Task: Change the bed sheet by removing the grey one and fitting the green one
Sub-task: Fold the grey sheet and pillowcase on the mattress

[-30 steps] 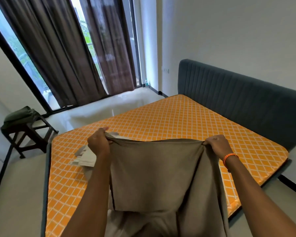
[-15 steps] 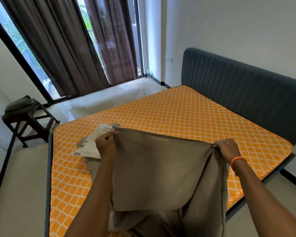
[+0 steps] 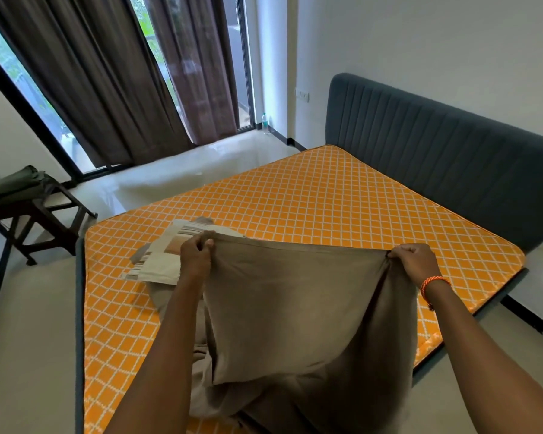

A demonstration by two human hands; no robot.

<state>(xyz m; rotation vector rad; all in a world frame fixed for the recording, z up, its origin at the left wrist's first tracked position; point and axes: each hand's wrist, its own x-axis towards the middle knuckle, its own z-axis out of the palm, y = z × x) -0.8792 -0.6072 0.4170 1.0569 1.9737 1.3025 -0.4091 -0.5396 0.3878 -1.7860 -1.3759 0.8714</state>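
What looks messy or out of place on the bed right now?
A striped beige cloth lies rumpled on the bare orange quilted mattress, near its window-side edge. Both hands, left and right, grip the grey bed sheet, its lower part bunched up. Nothing looks spilled or damaged.

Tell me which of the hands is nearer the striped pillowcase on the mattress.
Left. The left hand is right beside the striped pillowcase, overlapping its edge; the right hand grips the grey sheet farther away.

Two bare forearms, no sleeves, orange braided wristband on right wrist
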